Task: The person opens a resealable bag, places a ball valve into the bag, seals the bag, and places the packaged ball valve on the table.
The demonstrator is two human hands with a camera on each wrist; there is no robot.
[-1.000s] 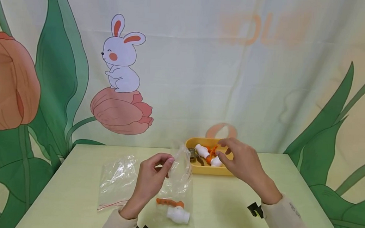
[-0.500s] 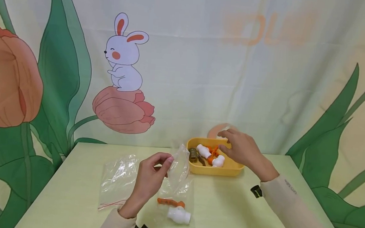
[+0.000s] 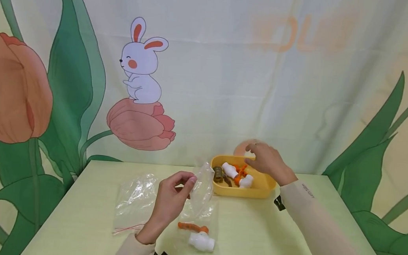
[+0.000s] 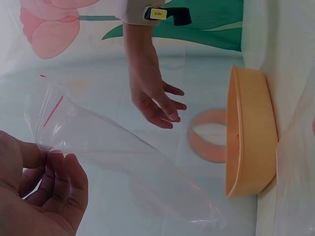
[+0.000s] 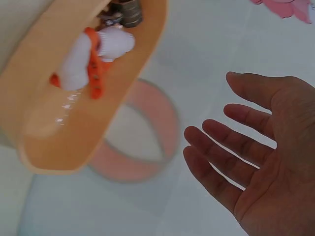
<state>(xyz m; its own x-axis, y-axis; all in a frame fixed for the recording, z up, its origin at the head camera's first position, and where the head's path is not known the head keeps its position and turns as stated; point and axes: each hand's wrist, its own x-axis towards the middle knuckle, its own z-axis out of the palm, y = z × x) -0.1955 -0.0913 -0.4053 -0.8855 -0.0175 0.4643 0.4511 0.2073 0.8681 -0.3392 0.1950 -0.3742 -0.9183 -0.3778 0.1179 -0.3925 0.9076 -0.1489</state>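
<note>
My left hand (image 3: 188, 183) pinches the rim of a clear plastic bag (image 3: 202, 190) and holds its mouth up above the table. Inside the bag lies a white valve with an orange handle (image 3: 200, 238). In the left wrist view the left hand (image 4: 49, 156) holds the bag (image 4: 113, 147) between thumb and fingers. My right hand (image 3: 253, 154) hovers over the far rim of a yellow tray (image 3: 256, 191), fingers relaxed and holding nothing. The right wrist view shows the right hand (image 5: 221, 132) with its palm bare beside the tray (image 5: 64, 147).
The tray holds white valves with orange handles (image 3: 238, 174) and a brass fitting (image 3: 217, 173). A second clear bag (image 3: 135, 201) lies flat on the pale green table (image 3: 76, 221) left of my left hand. A printed cloth backdrop (image 3: 208, 64) hangs right behind the table.
My right hand has moved from the tray's near side back to its far rim and holds nothing. The left hand has kept the bag where it was.
</note>
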